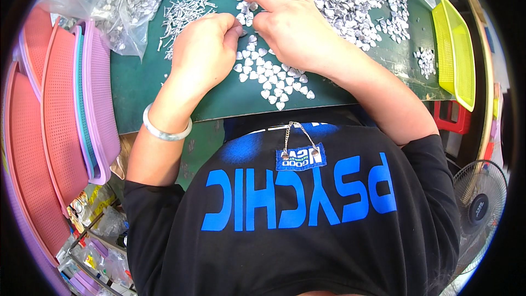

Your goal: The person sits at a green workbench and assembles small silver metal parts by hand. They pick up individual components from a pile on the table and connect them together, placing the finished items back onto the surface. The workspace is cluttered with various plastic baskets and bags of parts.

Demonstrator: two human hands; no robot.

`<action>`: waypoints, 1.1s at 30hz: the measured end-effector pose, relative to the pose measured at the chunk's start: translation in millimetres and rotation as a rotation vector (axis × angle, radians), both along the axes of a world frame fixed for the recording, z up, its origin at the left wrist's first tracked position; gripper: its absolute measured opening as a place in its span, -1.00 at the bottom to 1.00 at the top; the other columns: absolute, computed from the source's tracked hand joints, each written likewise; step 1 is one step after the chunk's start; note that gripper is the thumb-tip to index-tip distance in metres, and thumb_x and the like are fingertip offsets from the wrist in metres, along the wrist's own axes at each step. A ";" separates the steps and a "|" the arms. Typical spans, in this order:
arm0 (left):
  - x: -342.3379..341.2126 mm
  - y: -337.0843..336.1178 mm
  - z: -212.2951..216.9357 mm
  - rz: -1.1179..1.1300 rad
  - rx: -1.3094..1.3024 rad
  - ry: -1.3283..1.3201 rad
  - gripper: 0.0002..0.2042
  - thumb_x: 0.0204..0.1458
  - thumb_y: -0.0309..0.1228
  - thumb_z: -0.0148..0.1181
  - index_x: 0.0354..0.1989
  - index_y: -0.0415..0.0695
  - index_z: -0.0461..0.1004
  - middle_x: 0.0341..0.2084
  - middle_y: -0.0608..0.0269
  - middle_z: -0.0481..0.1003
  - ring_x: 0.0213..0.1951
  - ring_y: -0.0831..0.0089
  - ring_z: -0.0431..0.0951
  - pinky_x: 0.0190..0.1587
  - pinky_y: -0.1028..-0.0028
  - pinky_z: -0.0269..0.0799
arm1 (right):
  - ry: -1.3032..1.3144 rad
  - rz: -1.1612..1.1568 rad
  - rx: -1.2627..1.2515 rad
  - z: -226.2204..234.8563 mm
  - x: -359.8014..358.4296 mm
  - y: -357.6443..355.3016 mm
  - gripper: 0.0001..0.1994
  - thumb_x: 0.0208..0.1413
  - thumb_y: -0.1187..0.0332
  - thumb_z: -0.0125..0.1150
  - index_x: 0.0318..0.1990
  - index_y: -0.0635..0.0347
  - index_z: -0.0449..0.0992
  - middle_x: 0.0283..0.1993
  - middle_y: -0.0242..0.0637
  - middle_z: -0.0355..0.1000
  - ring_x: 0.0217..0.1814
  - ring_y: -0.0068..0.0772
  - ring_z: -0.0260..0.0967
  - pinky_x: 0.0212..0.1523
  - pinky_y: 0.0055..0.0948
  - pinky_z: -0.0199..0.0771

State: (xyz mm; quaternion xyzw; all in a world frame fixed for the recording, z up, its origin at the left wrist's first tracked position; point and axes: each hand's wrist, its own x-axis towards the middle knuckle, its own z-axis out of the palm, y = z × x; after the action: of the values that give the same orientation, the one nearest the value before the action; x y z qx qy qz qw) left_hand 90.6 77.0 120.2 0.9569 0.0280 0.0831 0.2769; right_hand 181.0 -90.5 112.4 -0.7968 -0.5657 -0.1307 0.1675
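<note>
My left hand (205, 46) is closed, its thumb and forefinger pressed together at the inner edge of a pile of small silver heart-shaped pieces (350, 5). A bit of grey shows at its fingertips, too small to name. Facing it, my right hand (293, 24) has its fingers apart and bent down over the hearts, the tips touching or just above them. Closer to me lies a loose cluster of silver hearts (268, 74). Beyond my left hand is a heap of thin silver pins (186, 13).
A clear plastic bag (129, 8) of silver pieces lies at the far left of the green table (219, 101). Stacked pink and purple perforated baskets (60, 115) stand left. At right are a yellow-green basket (453, 52), a small silver pile (425, 61) and a fan (479, 208).
</note>
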 end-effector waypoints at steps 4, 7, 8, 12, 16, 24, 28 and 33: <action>-2.5 3.0 -1.0 -0.030 0.053 -0.026 -0.88 0.06 -0.40 0.16 -0.35 -0.16 0.59 -0.41 0.07 0.56 -0.29 0.06 0.57 -0.22 0.18 0.48 | 0.037 0.026 -0.085 7.7 0.0 -4.0 -0.77 -0.17 0.50 0.22 -0.29 0.22 0.68 0.17 -0.19 0.40 0.35 -0.09 0.13 0.24 -0.03 0.11; -3.2 3.7 -0.6 -0.032 0.076 -0.016 -0.87 0.05 -0.41 0.17 -0.31 -0.14 0.62 -0.39 0.09 0.57 -0.27 0.08 0.58 -0.20 0.21 0.49 | 0.037 0.019 -0.083 7.9 -1.2 -3.1 -0.77 -0.18 0.50 0.23 -0.29 0.21 0.68 0.17 -0.19 0.40 0.35 -0.09 0.13 0.25 -0.03 0.11; -3.6 3.9 -0.4 -0.028 0.080 -0.012 -0.86 0.05 -0.41 0.17 -0.30 -0.13 0.63 -0.38 0.10 0.58 -0.26 0.09 0.58 -0.19 0.22 0.49 | 0.036 0.015 -0.073 7.6 -1.4 -2.5 -0.77 -0.18 0.50 0.23 -0.29 0.21 0.68 0.17 -0.19 0.40 0.34 -0.09 0.13 0.25 -0.03 0.11; -5.7 8.5 0.0 -0.014 0.075 -0.005 -0.85 0.05 -0.43 0.17 -0.27 -0.13 0.63 -0.36 0.11 0.59 -0.25 0.10 0.59 -0.17 0.24 0.50 | 0.113 0.022 -0.028 5.0 0.1 -1.1 -0.78 -0.18 0.46 0.26 -0.30 0.20 0.69 0.16 -0.19 0.40 0.32 -0.09 0.14 0.25 -0.04 0.10; -10.1 11.1 0.8 -0.008 0.032 0.004 -0.84 0.04 -0.44 0.16 -0.26 -0.13 0.63 -0.33 0.11 0.60 -0.23 0.11 0.59 -0.15 0.25 0.50 | 0.101 0.024 -0.015 4.9 -2.5 3.4 -0.80 -0.14 0.43 0.26 -0.31 0.21 0.69 0.14 -0.18 0.41 0.32 -0.09 0.14 0.25 -0.03 0.10; -13.6 10.8 -2.6 -0.043 -0.005 -0.004 -0.83 0.01 -0.46 0.15 -0.25 -0.11 0.63 -0.32 0.14 0.60 -0.23 0.13 0.60 -0.17 0.24 0.51 | 0.070 0.038 -0.026 -0.6 0.9 12.5 -0.87 -0.10 0.44 0.23 -0.37 0.22 0.65 0.13 -0.21 0.41 0.30 -0.09 0.16 0.23 -0.07 0.16; -14.0 9.4 -1.9 -0.048 0.034 0.007 -0.83 0.00 -0.45 0.15 -0.26 -0.09 0.63 -0.35 0.16 0.60 -0.26 0.14 0.60 -0.20 0.24 0.51 | 0.022 0.057 0.006 0.4 6.9 10.6 -0.91 -0.12 0.42 0.33 -0.45 0.22 0.60 0.14 -0.25 0.40 0.25 -0.08 0.22 0.19 -0.08 0.26; -17.7 7.0 -4.0 -0.055 0.082 -0.049 -0.84 -0.01 -0.44 0.17 -0.27 -0.05 0.63 -0.41 0.20 0.56 -0.31 0.16 0.59 -0.27 0.24 0.51 | 0.085 0.085 0.010 4.9 9.1 7.0 -0.87 -0.11 0.43 0.26 -0.36 0.18 0.65 0.12 -0.21 0.40 0.29 -0.09 0.17 0.20 -0.09 0.22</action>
State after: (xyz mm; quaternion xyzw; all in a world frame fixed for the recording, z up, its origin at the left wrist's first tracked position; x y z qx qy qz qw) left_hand 72.9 84.0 116.2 0.9656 -0.0087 0.1001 0.2400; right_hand 190.0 -83.4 117.3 -0.7759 -0.5909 -0.0925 0.2007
